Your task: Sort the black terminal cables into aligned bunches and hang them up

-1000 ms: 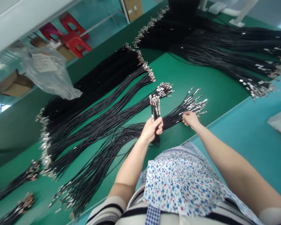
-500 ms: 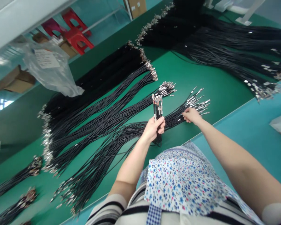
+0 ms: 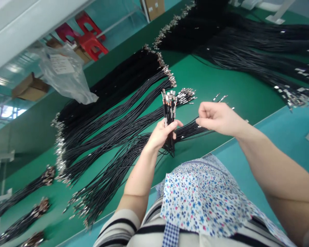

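My left hand (image 3: 161, 133) is wrapped round a bunch of black cables (image 3: 169, 115), whose silver metal ends stand upright above the thumb. To its right, my right hand (image 3: 218, 118) is raised with thumb and fingers pinched together; anything between them is too small or hidden to make out. Under both hands a loose bundle of black cables (image 3: 123, 161) lies across the green table, its right-hand ends partly covered by my right hand. Another bundle with bright metal tips (image 3: 186, 96) lies just behind my left hand.
Dense rows of black cables (image 3: 113, 82) fill the back left, and a wide pile (image 3: 234, 44) covers the back right. Smaller bundles (image 3: 36, 212) lie at the left. The green table (image 3: 193, 73) has a plastic bag (image 3: 67, 75) and red stools (image 3: 92, 41) beyond it.
My right hand has risen off the bundle's right-hand ends, closer to me and the camera, with fingers pinched. My left hand has moved slightly left and up, still holding its cables.
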The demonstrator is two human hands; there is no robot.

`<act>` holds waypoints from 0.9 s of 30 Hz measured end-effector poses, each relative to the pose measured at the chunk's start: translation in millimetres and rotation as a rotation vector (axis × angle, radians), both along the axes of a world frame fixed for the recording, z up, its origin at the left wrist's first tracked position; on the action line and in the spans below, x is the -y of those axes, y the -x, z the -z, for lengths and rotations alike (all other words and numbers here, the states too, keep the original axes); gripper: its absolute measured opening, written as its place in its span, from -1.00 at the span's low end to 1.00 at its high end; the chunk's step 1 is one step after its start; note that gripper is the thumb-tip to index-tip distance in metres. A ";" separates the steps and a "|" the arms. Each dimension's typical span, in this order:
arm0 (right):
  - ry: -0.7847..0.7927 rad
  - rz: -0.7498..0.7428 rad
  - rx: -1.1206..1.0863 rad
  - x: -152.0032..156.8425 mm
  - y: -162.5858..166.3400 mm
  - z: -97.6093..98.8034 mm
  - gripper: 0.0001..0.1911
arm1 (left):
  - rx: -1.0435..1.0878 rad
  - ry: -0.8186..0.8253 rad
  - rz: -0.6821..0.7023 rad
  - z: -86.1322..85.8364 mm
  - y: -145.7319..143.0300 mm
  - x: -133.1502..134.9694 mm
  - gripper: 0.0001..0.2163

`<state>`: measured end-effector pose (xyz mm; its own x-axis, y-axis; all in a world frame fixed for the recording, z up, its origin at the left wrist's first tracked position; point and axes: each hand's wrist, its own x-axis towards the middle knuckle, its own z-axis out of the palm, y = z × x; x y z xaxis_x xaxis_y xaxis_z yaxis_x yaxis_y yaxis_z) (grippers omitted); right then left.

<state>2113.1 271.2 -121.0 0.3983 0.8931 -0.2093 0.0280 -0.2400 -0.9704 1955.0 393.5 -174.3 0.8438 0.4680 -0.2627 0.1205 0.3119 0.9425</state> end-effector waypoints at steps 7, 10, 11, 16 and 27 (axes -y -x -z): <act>-0.164 0.016 -0.093 -38.0 1.6 -2.9 -0.77 | 0.108 0.100 0.160 -3.7 1.9 12.4 -0.76; -0.158 0.137 -0.195 -36.4 -3.9 19.0 -0.83 | 0.135 0.188 -0.085 15.4 -5.1 12.1 -0.70; -0.138 0.165 -0.201 -30.9 -3.9 29.2 -0.81 | 0.131 0.209 -0.142 20.7 -7.9 11.2 -0.68; 0.415 -0.046 -0.118 6.5 19.4 106.6 -0.70 | 0.126 0.229 -0.261 36.9 -22.3 12.4 -0.68; 0.487 0.383 -0.776 8.4 59.3 192.0 -0.79 | 0.030 0.183 -0.223 47.3 -32.5 28.4 -0.69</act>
